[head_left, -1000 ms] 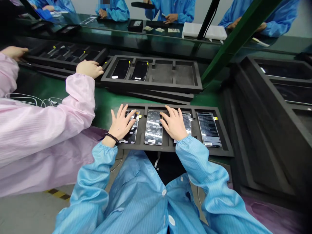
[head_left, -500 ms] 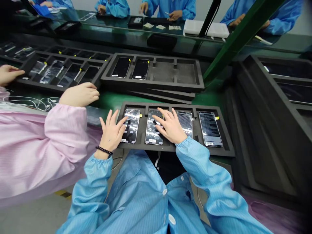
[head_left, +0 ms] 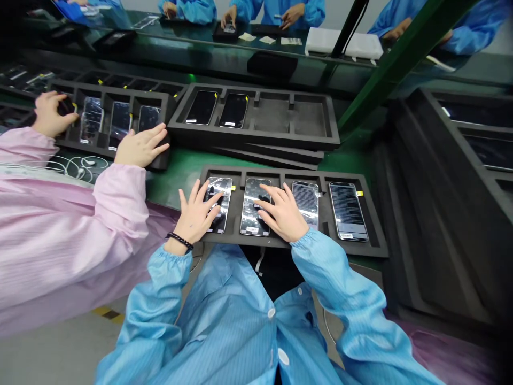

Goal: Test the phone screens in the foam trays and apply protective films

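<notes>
Right below me a black foam tray [head_left: 276, 241] holds several smartphones in separate slots. My left hand [head_left: 197, 213], fingers spread, reaches over the leftmost smartphone [head_left: 219, 222] and covers part of its screen. Over the second smartphone [head_left: 250, 214] is my right hand [head_left: 282, 211], also with fingers apart, its fingertips at the screen. The heel of that hand partly hides the third smartphone [head_left: 306, 200], which shows lines of text. The rightmost smartphone [head_left: 348, 211] lies uncovered, its screen filled with text, a yellow tab beside it. Neither hand grips anything.
Behind my tray, a second foam tray [head_left: 256, 136] with two dark phones rests on stacked trays. At left, a pink-sleeved co-worker's hands [head_left: 142, 145] hold another phone tray [head_left: 98, 144]. A green post [head_left: 401, 64] slants at right, near stacked trays [head_left: 425, 224]. Co-workers sit opposite.
My left hand has moved right, further over the leftmost phone. My right hand has barely shifted. The co-worker's hands now hold the left tray, which has moved closer.
</notes>
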Motion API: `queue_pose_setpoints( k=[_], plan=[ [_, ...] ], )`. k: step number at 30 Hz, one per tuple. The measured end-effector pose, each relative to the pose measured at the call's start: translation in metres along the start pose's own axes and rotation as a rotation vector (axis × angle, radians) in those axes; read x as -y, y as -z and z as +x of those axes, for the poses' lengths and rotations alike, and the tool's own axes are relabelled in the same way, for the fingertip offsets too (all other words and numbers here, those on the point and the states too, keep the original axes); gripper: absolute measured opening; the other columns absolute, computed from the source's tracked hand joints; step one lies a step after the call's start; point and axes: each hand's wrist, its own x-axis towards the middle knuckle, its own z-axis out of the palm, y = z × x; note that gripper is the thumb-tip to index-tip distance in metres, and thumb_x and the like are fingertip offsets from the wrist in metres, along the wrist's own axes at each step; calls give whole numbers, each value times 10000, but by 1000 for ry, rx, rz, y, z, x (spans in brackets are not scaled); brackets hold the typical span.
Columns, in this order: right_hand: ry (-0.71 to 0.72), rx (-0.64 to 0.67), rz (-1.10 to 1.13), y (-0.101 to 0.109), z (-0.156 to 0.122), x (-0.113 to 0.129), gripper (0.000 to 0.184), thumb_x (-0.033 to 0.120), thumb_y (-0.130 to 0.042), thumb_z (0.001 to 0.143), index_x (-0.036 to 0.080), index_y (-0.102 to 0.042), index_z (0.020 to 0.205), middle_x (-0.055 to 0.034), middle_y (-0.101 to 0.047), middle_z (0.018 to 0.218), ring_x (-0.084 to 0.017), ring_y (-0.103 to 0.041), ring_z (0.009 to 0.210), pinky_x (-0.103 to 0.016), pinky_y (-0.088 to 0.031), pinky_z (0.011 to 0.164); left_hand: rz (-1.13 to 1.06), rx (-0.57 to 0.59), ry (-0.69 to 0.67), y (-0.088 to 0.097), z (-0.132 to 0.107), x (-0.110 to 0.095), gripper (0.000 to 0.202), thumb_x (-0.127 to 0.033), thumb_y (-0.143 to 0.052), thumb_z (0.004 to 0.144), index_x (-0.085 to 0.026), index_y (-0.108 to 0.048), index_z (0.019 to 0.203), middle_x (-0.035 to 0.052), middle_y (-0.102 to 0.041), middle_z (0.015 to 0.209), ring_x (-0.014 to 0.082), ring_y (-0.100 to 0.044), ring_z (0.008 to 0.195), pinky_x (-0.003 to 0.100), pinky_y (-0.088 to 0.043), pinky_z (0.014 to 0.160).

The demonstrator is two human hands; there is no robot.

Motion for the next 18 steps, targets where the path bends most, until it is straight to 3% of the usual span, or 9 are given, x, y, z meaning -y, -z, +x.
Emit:
queue_pose_setpoints(
  k=[6,12,18],
  plan=[
    [54,81,-6,-5,2,2,431,414,-398,1038,237,-638,1349,-145,-438,1574,-317,-478,1383,-673,-298,1197,1,-134,55,1,-8,6,597,-495,-167,1042,-254,-518,1461,149,-272,1647,369,-117,1567,767,-65,1182],
    [0,-51,8,2,-5,-3,398,374,-402,1041,215,-698,1254,-141,-499,1524,-289,-510,1339,-625,-321,1203,11,-82,78,0,-11,10,585,-498,-189,1040,-261,-571,1416,157,-292,1639,405,-137,1556,808,-74,1147],
    [25,-4,-6,0,-9,-3,382,380,-425,1034,232,-706,1246,-147,-496,1525,-302,-523,1326,-656,-332,1182,-46,-199,33,3,-20,10,599,-501,-192,1043,-233,-612,1376,155,-346,1613,384,-164,1553,768,-41,1183]
  ],
)
